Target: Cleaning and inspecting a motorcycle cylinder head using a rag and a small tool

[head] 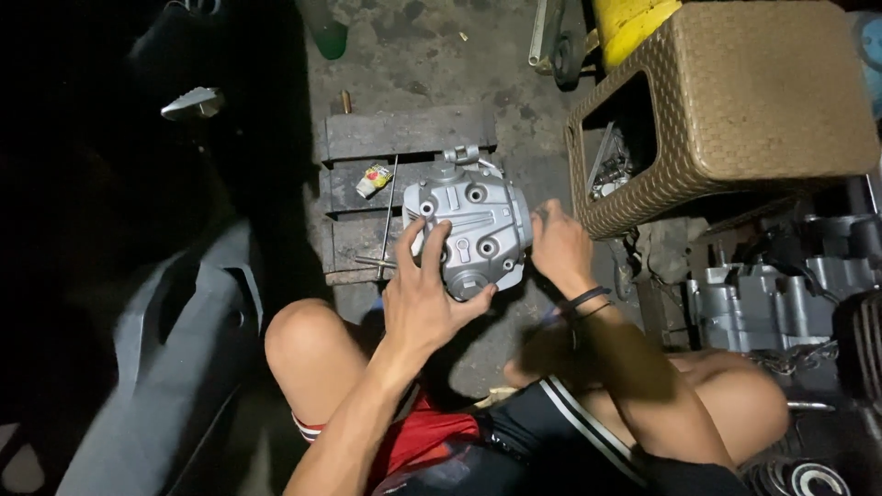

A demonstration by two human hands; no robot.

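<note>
Hands, left (424,298) and right (559,246), grip grey engine cover (473,230) edges.

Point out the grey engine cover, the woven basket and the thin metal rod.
grey engine cover (473,225): head view, on its ribbed top face between the bolt holes.
woven basket (763,92): head view, on its flat upturned bottom.
thin metal rod (390,209): head view, midway along its shaft.

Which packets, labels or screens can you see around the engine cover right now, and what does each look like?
Small packet: lies crumpled on the dark planks, left of the grey engine cover; white with red and yellow print.
No screens or signs in view.
The left hand and right hand hold the cover; no label shows on it.
</note>
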